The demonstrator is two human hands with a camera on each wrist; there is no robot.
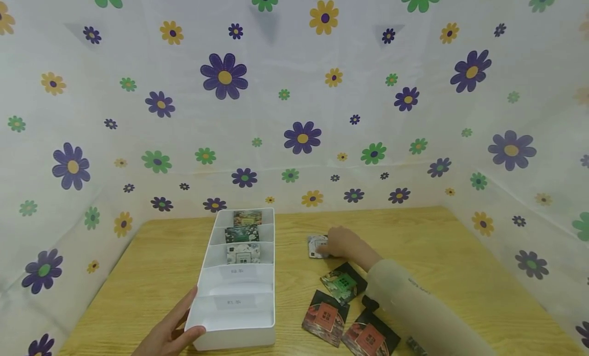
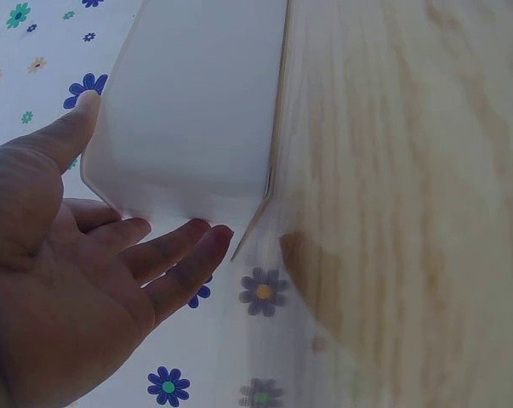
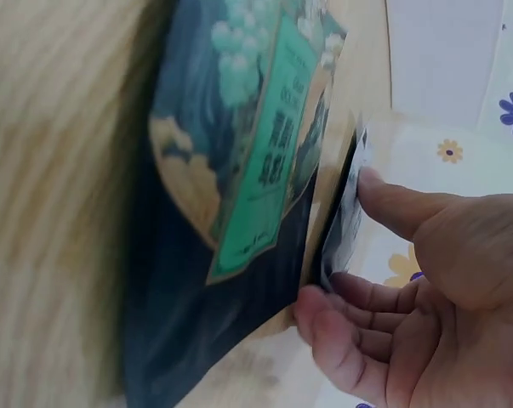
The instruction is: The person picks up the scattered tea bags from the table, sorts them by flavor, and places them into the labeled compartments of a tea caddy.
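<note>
A long white divided box (image 1: 230, 340) sits lengthwise on the table. My left hand (image 1: 172, 325) holds its near left corner, thumb on the front and fingers along the left side; in the left wrist view the fingertips (image 2: 213, 242) are against the white wall. At the table's middle my right hand (image 1: 342, 242) pinches a white patterned sachet (image 1: 316, 246) by its right part. The right wrist view shows the thumb on the face of that sachet (image 3: 348, 225) and fingers at its edge. A green-labelled dark sachet (image 1: 344, 283) lies just nearer.
Two red-labelled dark sachets (image 1: 325, 317) (image 1: 370, 338) lie at the front, with another dark packet (image 1: 415, 347) partly under the right sleeve. Three sachets stand in the box's far compartments, among them a white one (image 1: 243, 254). Flowered cloth (image 1: 285, 105) surrounds the table.
</note>
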